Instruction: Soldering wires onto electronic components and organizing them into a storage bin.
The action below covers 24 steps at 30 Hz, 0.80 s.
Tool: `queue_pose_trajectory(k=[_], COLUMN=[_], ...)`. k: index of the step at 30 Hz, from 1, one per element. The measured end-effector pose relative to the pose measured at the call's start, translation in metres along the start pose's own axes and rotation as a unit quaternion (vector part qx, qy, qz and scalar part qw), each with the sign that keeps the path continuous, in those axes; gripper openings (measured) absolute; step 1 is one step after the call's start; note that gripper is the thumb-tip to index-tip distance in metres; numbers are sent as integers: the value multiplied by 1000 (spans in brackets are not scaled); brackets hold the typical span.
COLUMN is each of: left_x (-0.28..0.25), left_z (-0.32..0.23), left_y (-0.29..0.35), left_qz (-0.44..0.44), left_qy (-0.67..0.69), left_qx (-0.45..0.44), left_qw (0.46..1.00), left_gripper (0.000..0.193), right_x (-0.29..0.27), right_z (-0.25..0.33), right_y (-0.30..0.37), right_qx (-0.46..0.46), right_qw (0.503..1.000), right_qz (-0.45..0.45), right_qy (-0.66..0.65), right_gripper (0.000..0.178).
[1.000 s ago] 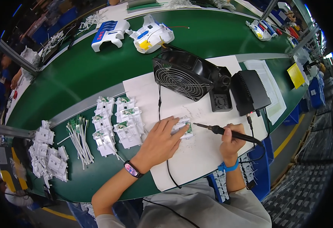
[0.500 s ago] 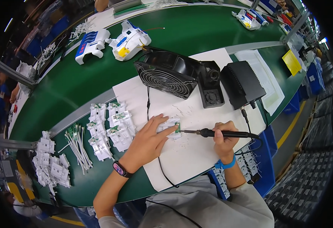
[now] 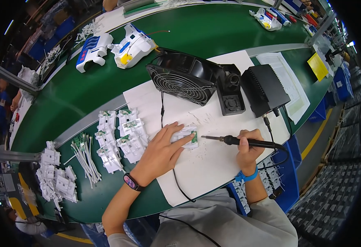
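Observation:
My left hand (image 3: 157,155) lies over a small white plastic part (image 3: 181,134) on the white sheet, its fingers stretched out and apart. One fingertip presses at a small green circuit board (image 3: 194,139) at the part's right end. In my right hand (image 3: 248,151), closed around its black handle, is a soldering iron (image 3: 229,140). The iron points left, its tip a little to the right of the board and apart from it. Left of my left hand, white plastic parts with green boards (image 3: 132,140) stand in two rows.
Behind my hands are a black fan (image 3: 182,78), a black iron stand (image 3: 231,105) and a black box (image 3: 265,90). Bundled white wires with green boards (image 3: 85,158) and piled white parts (image 3: 57,173) lie left. White housings (image 3: 133,47) sit farther back; a blue bin (image 3: 287,181) is at right.
The soldering iron's tip has drawn back to the right from the green board, along with my right hand. My left hand keeps its place. The far white housings have shifted left.

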<state>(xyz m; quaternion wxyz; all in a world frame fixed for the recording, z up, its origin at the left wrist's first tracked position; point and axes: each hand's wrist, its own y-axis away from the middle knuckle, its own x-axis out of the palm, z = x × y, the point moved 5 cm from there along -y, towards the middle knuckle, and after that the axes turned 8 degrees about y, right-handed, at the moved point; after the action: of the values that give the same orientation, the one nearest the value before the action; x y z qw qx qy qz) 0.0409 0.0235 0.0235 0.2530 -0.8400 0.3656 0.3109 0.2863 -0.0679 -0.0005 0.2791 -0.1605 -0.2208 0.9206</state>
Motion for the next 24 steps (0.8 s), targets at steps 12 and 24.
queue_pose_trajectory(k=[12, 24], left_x=[17, 42], left_z=[5, -24], left_y=[-2, 7], left_qz=[-106, -151], left_qy=[-43, -53], left_qx=[-49, -33], left_qw=[992, 987], left_gripper=[36, 44], right_x=[0, 13], right_z=[3, 6], right_y=[-1, 0], right_qx=[8, -5], right_qw=[998, 1000], right_qz=[-66, 12], right_qy=[-7, -6], right_gripper=[9, 21])
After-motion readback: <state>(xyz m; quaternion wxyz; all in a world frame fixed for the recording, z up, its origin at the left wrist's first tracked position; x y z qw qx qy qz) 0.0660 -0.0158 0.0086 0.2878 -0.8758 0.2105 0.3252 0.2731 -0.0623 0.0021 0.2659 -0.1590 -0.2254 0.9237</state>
